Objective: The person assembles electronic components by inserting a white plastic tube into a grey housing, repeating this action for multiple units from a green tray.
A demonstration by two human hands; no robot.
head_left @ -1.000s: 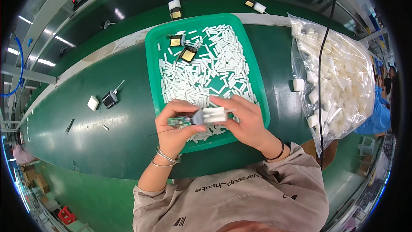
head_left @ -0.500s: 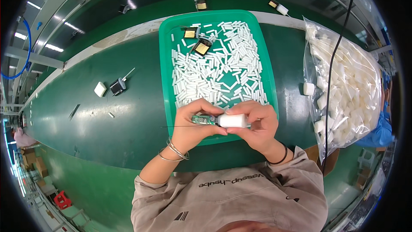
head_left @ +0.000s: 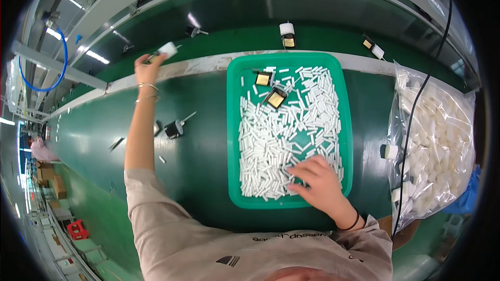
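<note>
My left hand [head_left: 147, 71] is stretched out to the far left, closed on a small device with a white block [head_left: 167, 49] on its end. It is held above the strip beyond the table's far edge. My right hand [head_left: 320, 184] reaches into the near right part of a green tray [head_left: 233, 140]. Its thumb and forefinger are a little apart, just over loose short white sticks [head_left: 265, 151]; I see nothing held between them. Two black devices with gold-coloured faces, one of them this device [head_left: 276, 98], lie among the sticks at the tray's far end.
A clear plastic bag [head_left: 437, 145] of white blocks stands at the right, crossed by a black cable [head_left: 414, 104]. Left of the tray lies a black device [head_left: 173, 129] with a stick. Beyond the table edge, a device with a white block [head_left: 287, 34] rests on the green strip [head_left: 234, 39].
My hands have parted. The left has carried the device away to the far left, and the right has let go of its white block and moved down to the sticks. The view has shifted.
</note>
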